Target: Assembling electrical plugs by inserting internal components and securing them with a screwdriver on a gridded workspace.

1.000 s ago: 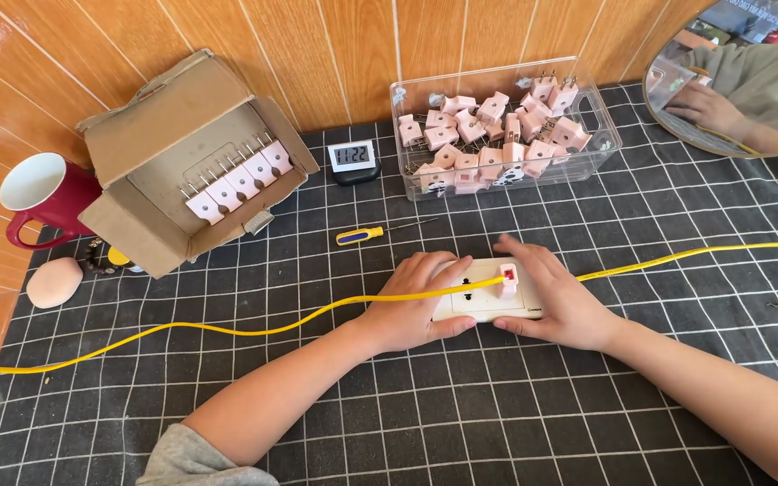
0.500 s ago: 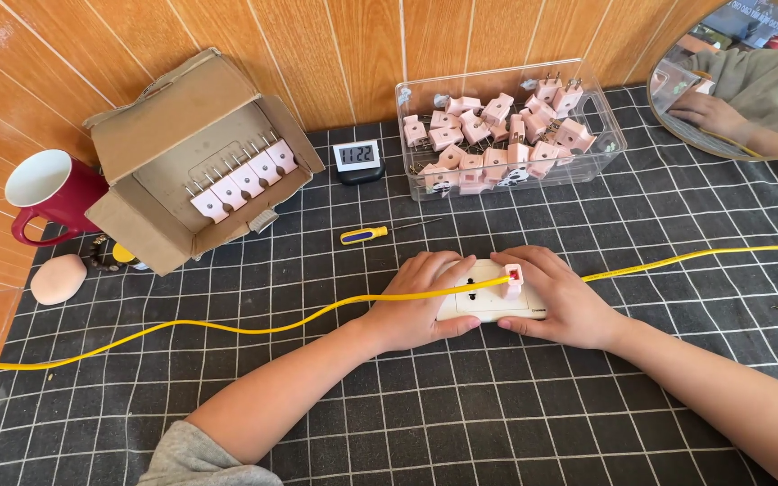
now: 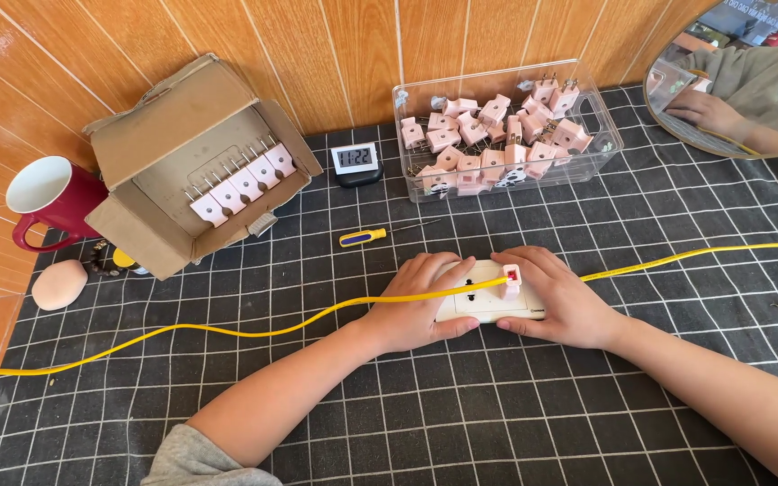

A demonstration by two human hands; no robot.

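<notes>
Flanking white socket block (image 3: 488, 301) — cardboard box (image 3: 186, 162)

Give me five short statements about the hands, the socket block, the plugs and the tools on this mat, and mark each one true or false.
1. Both hands, left hand and right hand, rest on the white socket block. True.
2. A pink plug sits on the socket block between the hands. True.
3. The clear plastic bin is empty. False: it holds many pink plugs.
4. The yellow cable lies coiled inside the cardboard box. False: it runs across the mat, passing over the left hand.
5. The right hand grips the small screwdriver. False: it lies loose on the mat, beyond the hands.
</notes>
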